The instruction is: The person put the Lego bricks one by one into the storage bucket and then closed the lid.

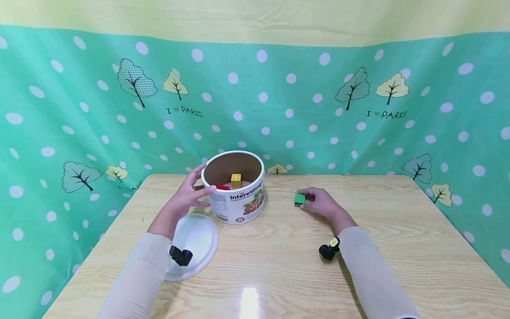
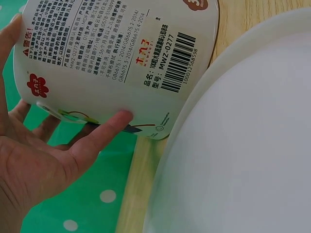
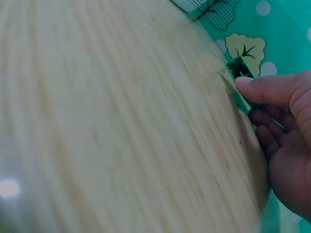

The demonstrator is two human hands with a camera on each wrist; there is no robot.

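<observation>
My left hand [image 1: 185, 199] is spread against the left side of a white round bucket [image 1: 237, 206], fingers straight, with fingertips at its rim. In the left wrist view a finger touches the printed wall near the barcode. Inside the bucket lie a yellow building block [image 1: 236, 180] with studs on top and something red [image 1: 223, 187], mostly hidden by the rim. To the bucket's right, my right hand [image 1: 323, 204] pinches a green building block [image 1: 299, 199] between thumb and fingers, close over the table. Its hollow side shows in the right wrist view.
A white round lid [image 1: 201, 243] lies on the wooden table [image 1: 279, 266], left of the bucket and partly under my left forearm. Behind the table hangs a green dotted cloth [image 1: 287, 128] with printed trees.
</observation>
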